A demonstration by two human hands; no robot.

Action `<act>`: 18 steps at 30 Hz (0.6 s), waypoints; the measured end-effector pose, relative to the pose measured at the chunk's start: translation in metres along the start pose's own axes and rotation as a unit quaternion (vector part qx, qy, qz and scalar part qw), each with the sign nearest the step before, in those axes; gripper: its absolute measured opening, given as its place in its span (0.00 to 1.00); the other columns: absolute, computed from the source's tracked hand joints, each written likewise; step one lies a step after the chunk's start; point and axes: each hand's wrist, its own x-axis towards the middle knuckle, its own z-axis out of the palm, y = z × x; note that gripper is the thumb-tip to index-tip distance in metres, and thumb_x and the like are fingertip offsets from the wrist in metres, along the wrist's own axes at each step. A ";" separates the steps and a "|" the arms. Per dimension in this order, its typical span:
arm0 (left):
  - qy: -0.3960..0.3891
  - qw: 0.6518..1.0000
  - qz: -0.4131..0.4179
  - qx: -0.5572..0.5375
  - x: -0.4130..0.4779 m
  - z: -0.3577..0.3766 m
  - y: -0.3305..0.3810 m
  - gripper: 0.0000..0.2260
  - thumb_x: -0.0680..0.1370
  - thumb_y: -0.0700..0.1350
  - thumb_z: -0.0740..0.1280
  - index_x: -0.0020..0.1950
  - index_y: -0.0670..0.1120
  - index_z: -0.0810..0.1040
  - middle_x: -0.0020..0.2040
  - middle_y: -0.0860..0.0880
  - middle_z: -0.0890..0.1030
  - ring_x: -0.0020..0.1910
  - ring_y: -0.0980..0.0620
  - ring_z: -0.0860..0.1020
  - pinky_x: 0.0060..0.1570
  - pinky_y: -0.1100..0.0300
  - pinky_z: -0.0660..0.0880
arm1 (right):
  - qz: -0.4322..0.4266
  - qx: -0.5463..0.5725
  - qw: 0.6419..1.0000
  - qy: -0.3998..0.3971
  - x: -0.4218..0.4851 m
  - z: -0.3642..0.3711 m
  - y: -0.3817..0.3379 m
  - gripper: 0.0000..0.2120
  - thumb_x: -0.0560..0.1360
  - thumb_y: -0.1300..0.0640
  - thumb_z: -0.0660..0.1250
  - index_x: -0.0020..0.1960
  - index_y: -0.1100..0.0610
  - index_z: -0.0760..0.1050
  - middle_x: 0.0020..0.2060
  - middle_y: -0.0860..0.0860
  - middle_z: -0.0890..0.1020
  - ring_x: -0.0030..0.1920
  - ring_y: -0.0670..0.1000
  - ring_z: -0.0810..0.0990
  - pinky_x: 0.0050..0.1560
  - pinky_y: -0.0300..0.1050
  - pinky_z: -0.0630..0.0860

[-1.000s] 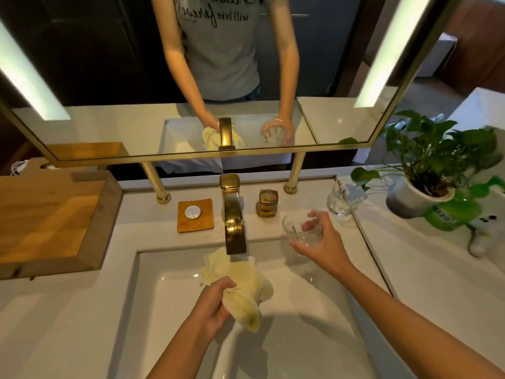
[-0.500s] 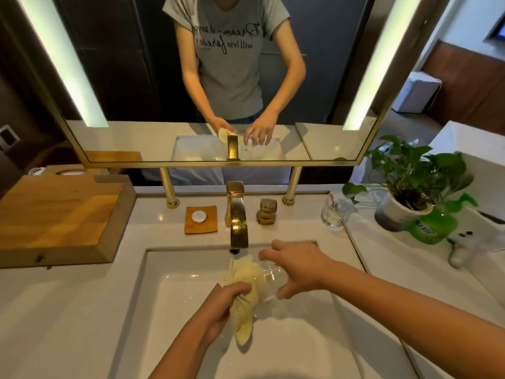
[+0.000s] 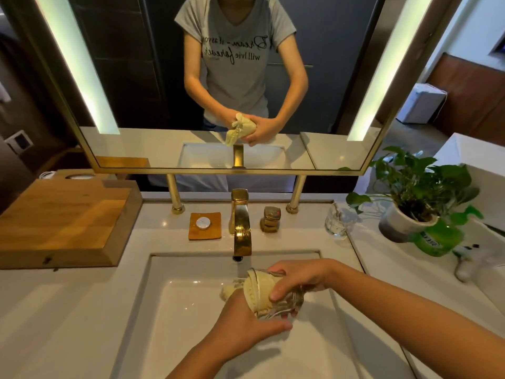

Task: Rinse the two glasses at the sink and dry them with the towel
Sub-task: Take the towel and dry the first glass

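Drying over the sink (image 3: 169,310) to catch drips: right hand (image 3: 300,274) fingers (image 3: 274,268) clasp the glass (image 3: 284,305) tipped sideways, mouth toward the left hand (image 3: 240,321), which grips the towel (image 3: 259,288) stuffed inside; second glass (image 3: 337,222) parked on the worktop (image 3: 68,310) beside the plant (image 3: 415,187).

Operator clothing: grey T-shirt (image 3: 237,83), seen reflected.
I wear short sleeves (image 3: 190,26) ending above my elbows, a V-neck (image 3: 237,28), and dark script lettering (image 3: 235,51) across my chest, reversed in reflection.

Bathroom: sink (image 3: 169,310), lit mirror (image 3: 136,77) (gold faucet (image 3: 241,231)).
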 end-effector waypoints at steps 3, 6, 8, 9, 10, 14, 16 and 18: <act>0.019 0.999 -0.004 -0.041 0.007 -0.010 0.008 0.15 0.71 0.38 0.73 0.48 0.58 0.79 0.39 0.64 0.84 0.40 0.65 0.81 0.42 0.65 0.77 | 0.022 0.120 0.992 -0.021 -0.001 0.005 -0.002 0.35 0.60 0.33 0.75 0.58 0.56 0.75 0.40 0.51 0.85 0.39 0.50 0.85 0.35 0.41 0.82; 0.007 0.984 -0.066 -0.167 0.014 -0.031 0.013 0.15 0.70 0.37 0.73 0.53 0.50 0.76 0.45 0.53 0.85 0.43 0.60 0.83 0.41 0.64 0.79 | 0.002 0.084 0.990 0.114 -0.006 0.012 -0.022 0.33 0.69 0.30 0.62 0.66 0.50 0.70 0.52 0.51 0.81 0.48 0.50 0.83 0.38 0.40 0.82; 0.008 0.938 -0.119 -0.324 0.021 -0.044 0.004 0.19 0.66 0.40 0.75 0.56 0.45 0.78 0.50 0.43 0.84 0.46 0.50 0.83 0.44 0.57 0.80 | -0.107 -0.107 0.956 0.253 -0.011 0.018 -0.036 0.29 0.72 0.35 0.61 0.69 0.48 0.67 0.59 0.45 0.74 0.56 0.46 0.77 0.47 0.41 0.82; -0.010 0.895 -0.156 -0.418 0.023 -0.049 0.000 0.21 0.63 0.40 0.76 0.55 0.42 0.80 0.50 0.41 0.84 0.45 0.46 0.83 0.44 0.55 0.80 | -0.163 -0.252 0.908 0.294 -0.013 0.020 -0.038 0.30 0.72 0.35 0.63 0.69 0.47 0.66 0.60 0.43 0.72 0.58 0.44 0.74 0.53 0.43 0.80; -0.036 0.850 -0.189 -0.490 0.024 -0.051 -0.004 0.24 0.60 0.40 0.79 0.55 0.40 0.81 0.49 0.39 0.83 0.44 0.44 0.83 0.44 0.53 0.80 | -0.205 -0.380 0.851 0.299 -0.014 0.022 -0.038 0.30 0.72 0.34 0.64 0.69 0.46 0.65 0.62 0.44 0.71 0.59 0.44 0.73 0.55 0.42 0.77; -0.111 0.778 -0.245 -0.568 0.015 -0.050 -0.017 0.33 0.56 0.47 0.83 0.58 0.39 0.80 0.52 0.37 0.81 0.48 0.39 0.81 0.53 0.47 0.75 | -0.301 -0.490 0.749 0.330 -0.009 0.034 -0.024 0.25 0.72 0.36 0.63 0.59 0.53 0.71 0.50 0.49 0.72 0.42 0.45 0.72 0.37 0.39 0.71; -0.135 0.775 -0.232 -0.573 0.011 -0.052 -0.018 0.36 0.53 0.49 0.84 0.58 0.39 0.80 0.51 0.37 0.81 0.48 0.39 0.81 0.52 0.47 0.76 | -0.321 -0.407 0.761 0.391 -0.003 0.040 -0.018 0.20 0.71 0.38 0.62 0.54 0.52 0.72 0.45 0.46 0.71 0.39 0.45 0.72 0.35 0.40 0.72; -0.142 0.794 -0.202 -0.555 0.008 -0.057 -0.006 0.35 0.51 0.49 0.85 0.54 0.39 0.83 0.48 0.37 0.83 0.45 0.41 0.83 0.46 0.49 0.80 | -0.310 -0.273 0.793 0.447 0.005 0.048 -0.013 0.16 0.70 0.39 0.61 0.50 0.49 0.70 0.41 0.44 0.72 0.38 0.43 0.72 0.35 0.37 0.71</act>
